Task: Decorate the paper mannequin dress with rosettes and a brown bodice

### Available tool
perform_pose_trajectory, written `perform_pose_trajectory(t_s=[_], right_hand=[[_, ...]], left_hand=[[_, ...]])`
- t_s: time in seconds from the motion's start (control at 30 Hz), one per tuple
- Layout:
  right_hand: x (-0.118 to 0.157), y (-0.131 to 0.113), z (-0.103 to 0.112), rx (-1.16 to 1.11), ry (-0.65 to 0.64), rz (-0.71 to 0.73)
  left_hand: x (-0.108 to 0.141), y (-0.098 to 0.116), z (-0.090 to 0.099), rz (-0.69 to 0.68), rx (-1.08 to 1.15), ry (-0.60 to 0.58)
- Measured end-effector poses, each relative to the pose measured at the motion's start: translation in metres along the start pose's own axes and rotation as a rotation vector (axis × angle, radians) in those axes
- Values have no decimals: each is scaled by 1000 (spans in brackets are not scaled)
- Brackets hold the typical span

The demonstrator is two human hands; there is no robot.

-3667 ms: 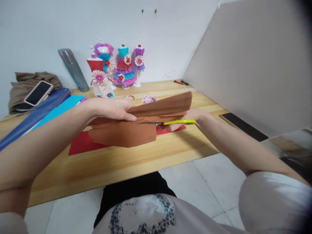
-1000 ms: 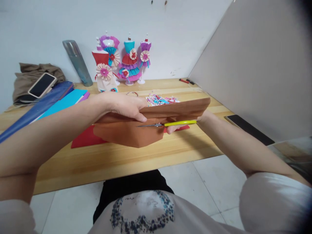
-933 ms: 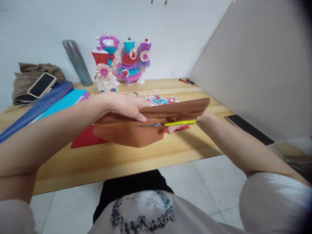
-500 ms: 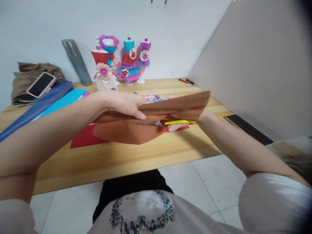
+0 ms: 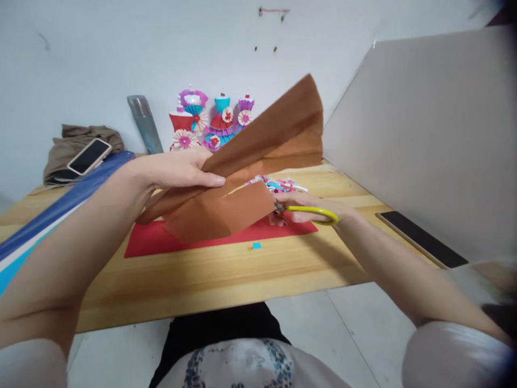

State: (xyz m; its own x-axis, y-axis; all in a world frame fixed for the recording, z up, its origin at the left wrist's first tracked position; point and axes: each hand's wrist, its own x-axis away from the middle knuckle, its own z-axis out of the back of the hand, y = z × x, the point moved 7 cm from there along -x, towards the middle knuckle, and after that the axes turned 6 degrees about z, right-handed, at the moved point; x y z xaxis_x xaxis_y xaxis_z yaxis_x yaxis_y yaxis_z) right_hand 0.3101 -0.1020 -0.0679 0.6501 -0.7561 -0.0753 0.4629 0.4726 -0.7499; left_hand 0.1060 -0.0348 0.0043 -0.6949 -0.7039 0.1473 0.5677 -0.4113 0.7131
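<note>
A brown sheet of crepe-like paper (image 5: 274, 137) is held up over the table, with a long slit through its middle. My left hand (image 5: 186, 170) pinches it at the left, thumb on top. My right hand (image 5: 293, 207) is closed around the yellow-handled scissors (image 5: 311, 210), beside the right edge of the paper's lower flap. The scissor blades are mostly hidden behind that flap. Under the brown paper lies a red sheet (image 5: 258, 234), and a small blue scrap (image 5: 256, 246) rests on the table in front of it.
Several small dress forms in coloured paper (image 5: 183, 137) stand by the wall. A pile of paper shreds (image 5: 283, 185) lies behind my right hand. At left are a grey bottle (image 5: 145, 124), a phone (image 5: 89, 156), brown cloth (image 5: 56, 156) and a blue folder (image 5: 60, 202). A dark flat device (image 5: 422, 237) lies right.
The scissors have moved out of the slit to the right. The brown paper's upper part has swung up, and the slit now gapes. My view has tilted up slightly.
</note>
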Motion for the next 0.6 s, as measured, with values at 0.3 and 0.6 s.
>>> perform_pose_trajectory(t_s=[0.3,0.6], right_hand=[[-7,7,-19,-69,-36,113],[-35,-20,-21,245,83,108]], left_hand=[[25,-23,28,-52,344,451],[27,-34,26,-70,460,553]])
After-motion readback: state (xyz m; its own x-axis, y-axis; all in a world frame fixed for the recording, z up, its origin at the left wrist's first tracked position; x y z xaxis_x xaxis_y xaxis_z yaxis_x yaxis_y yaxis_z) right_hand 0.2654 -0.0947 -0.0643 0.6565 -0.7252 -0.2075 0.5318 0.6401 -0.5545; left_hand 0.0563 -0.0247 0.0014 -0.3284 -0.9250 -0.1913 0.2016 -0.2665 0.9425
